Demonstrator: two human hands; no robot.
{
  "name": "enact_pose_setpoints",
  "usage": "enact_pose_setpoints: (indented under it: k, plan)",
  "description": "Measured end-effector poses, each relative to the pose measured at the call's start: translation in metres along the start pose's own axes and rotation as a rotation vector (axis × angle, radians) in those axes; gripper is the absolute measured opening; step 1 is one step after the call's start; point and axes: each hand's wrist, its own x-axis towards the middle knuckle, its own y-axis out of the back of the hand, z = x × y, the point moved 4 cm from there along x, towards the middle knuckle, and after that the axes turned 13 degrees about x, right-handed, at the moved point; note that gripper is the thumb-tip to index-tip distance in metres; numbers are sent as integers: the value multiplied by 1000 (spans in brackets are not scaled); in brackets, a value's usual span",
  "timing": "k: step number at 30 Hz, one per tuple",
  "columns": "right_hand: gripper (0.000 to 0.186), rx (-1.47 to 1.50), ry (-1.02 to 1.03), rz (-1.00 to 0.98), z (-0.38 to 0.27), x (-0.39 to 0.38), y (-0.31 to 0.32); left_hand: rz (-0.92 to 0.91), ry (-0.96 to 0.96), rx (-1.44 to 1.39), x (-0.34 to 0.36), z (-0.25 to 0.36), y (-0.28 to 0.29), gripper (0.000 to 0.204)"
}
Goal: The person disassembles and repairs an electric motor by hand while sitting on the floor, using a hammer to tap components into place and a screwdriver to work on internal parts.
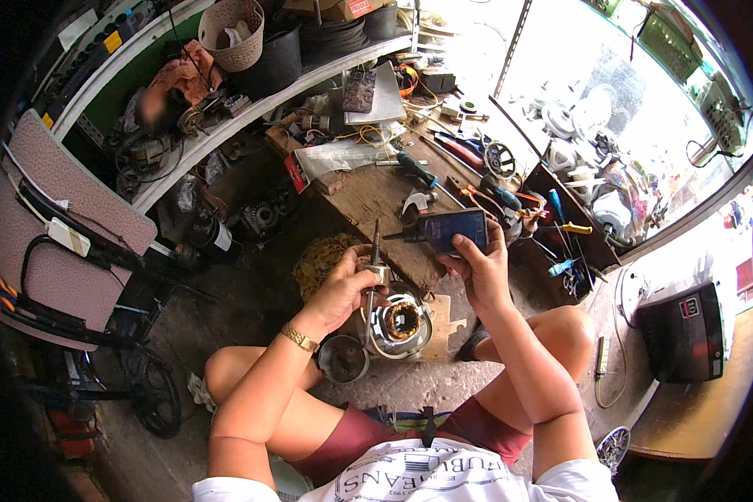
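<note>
My left hand (335, 294) is closed around a small fan motor rotor (380, 274), its metal shaft pointing up. In my right hand (480, 269) is a dark blue squeeze bottle (450, 231), tipped on its side. The bottle's thin black nozzle points left at the shaft, close beside it; I cannot tell whether they touch. Below both hands lies an open motor housing (427, 333) with a ring of copper windings (403, 320) inside. A round grey metal cover (343, 360) sits left of the housing, under my left wrist.
A low wooden bench (368, 201) stands ahead, carrying a hammer (417, 201) and a screwdriver (416, 169). Pliers and more screwdrivers fill a tool tray (552, 219) at the right. A black boxy appliance (682, 335) stands far right, a pinkish panel (67, 226) far left.
</note>
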Motion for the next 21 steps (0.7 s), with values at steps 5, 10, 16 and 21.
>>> enact_pose_setpoints:
  k: [5, 10, 16, 21]
  plan:
    - [49, -80, 17, -23, 4, -1, 1, 9, 12, 52, -1, -1, 0, 46]
    - [49, -102, 103, -6, 3, 6, 1, 11, 22, 76, -3, -3, 0, 49]
    - [49, -182, 55, -65, 7, 2, 3, 67, -7, 152, -3, -1, 4, 50]
    - [48, -115, 107, -23, 3, 6, 0, 78, -42, 237, -3, -2, 2, 52]
